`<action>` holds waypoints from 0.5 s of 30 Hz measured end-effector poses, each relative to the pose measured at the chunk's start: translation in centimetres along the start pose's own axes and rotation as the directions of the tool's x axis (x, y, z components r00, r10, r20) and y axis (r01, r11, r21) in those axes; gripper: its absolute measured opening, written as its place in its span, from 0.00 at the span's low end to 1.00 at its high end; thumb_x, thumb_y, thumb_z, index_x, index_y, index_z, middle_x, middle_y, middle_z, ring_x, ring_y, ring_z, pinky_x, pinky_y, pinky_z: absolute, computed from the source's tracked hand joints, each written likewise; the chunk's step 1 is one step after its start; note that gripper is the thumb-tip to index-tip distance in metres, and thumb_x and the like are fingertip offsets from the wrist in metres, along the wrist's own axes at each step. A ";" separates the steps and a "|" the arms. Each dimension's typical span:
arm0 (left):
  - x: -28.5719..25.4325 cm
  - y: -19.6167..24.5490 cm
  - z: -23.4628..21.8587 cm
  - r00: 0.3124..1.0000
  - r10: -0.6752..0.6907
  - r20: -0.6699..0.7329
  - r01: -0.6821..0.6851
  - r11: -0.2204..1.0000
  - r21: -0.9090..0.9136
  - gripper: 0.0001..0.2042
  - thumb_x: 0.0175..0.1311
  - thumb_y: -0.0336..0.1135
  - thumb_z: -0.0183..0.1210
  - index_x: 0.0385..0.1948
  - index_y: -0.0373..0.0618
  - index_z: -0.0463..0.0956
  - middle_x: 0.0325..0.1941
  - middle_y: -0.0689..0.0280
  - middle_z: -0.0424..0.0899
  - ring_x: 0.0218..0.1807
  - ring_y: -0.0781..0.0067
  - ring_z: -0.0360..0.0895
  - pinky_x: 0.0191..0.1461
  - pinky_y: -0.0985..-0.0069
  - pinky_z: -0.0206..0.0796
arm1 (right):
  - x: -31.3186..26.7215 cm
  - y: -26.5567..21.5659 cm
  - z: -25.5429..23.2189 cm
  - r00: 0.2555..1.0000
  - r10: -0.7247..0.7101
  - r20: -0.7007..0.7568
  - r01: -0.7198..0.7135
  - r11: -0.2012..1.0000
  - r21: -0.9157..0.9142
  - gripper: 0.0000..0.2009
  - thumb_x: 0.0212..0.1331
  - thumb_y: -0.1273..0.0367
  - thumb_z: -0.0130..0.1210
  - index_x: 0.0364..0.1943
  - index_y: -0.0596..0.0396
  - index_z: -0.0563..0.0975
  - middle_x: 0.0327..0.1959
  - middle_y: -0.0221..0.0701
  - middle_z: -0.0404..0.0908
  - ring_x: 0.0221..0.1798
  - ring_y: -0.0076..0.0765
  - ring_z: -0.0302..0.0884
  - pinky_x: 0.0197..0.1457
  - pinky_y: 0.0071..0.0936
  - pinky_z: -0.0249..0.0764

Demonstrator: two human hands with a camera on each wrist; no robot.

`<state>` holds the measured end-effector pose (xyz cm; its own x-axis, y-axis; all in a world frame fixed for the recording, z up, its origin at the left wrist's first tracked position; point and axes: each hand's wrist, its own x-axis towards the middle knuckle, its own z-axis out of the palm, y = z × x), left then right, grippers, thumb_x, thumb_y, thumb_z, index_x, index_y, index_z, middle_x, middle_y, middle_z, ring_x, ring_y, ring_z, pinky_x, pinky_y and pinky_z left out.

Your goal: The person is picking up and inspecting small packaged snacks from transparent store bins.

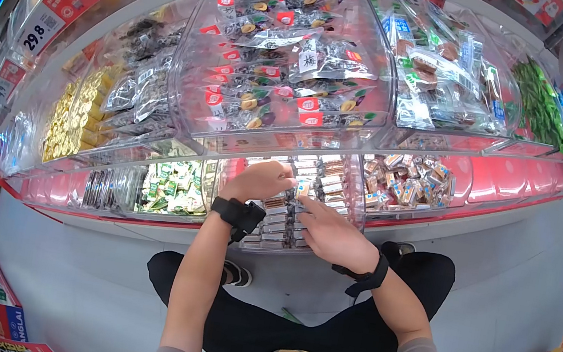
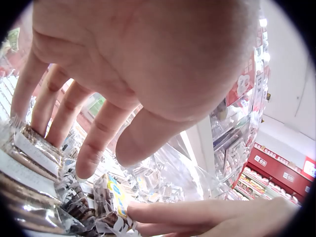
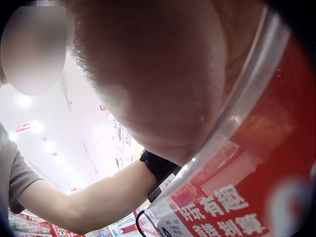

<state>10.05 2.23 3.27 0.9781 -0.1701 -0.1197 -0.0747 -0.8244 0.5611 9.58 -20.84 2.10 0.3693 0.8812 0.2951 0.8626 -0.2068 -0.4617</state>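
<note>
Both hands reach into the lower clear bin of small wrapped snack bars (image 1: 277,223). My left hand (image 1: 258,181) hangs palm down over the bars, its fingers (image 2: 66,111) long and spread, with tips right at the wrappers. Between the hands lies a small snack packet (image 2: 114,195) with a yellow and blue label, in a clear wrapper. From the right side, my right hand (image 1: 337,236) meets the packet with nearly straight fingertips (image 2: 140,212). In the right wrist view the palm (image 3: 158,79) fills the top and hides the fingers, close to the bin's clear rim (image 3: 232,116).
An overhanging upper shelf holds bagged dried plums (image 1: 258,91), gold-wrapped sweets (image 1: 77,118) and other packs. Beside the bar bin are green-wrapped sweets (image 1: 173,187) and more small packets (image 1: 409,181). The person's knees (image 1: 427,276) come close to the lower bins.
</note>
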 end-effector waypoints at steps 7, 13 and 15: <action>-0.6 0.6 -0.3 1.000 0.011 -0.007 -0.011 0.996 -0.089 0.25 0.58 0.37 0.56 0.60 0.55 0.67 0.35 0.50 0.80 0.42 0.50 0.77 0.44 0.60 0.66 | 0.8 -0.8 -0.7 0.986 0.075 0.146 -0.102 0.977 0.186 0.13 0.55 0.72 0.54 0.43 0.66 0.75 0.64 0.49 0.63 0.62 0.54 0.65 0.63 0.41 0.65; -0.8 0.7 -0.6 0.993 0.098 0.072 -0.100 0.995 0.022 0.29 0.61 0.31 0.48 0.67 0.63 0.58 0.34 0.48 0.79 0.38 0.48 0.76 0.42 0.58 0.64 | 0.9 -0.9 0.4 0.994 0.064 -0.087 -0.066 0.998 -0.022 0.16 0.55 0.68 0.56 0.47 0.61 0.74 0.57 0.45 0.67 0.57 0.52 0.67 0.59 0.42 0.66; -0.5 0.5 -0.3 0.996 0.081 0.034 -0.082 0.996 0.019 0.28 0.62 0.31 0.47 0.66 0.63 0.59 0.33 0.47 0.79 0.37 0.47 0.76 0.42 0.57 0.64 | 0.8 -1.3 0.8 0.986 0.115 -0.120 -0.124 0.990 -0.068 0.20 0.55 0.65 0.58 0.51 0.58 0.73 0.56 0.45 0.66 0.56 0.52 0.65 0.58 0.43 0.65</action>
<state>9.57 2.06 3.90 0.9616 -0.2546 -0.1019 -0.1579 -0.8179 0.5533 8.48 -19.52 2.31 0.5053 0.7938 0.3384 0.8314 -0.3429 -0.4373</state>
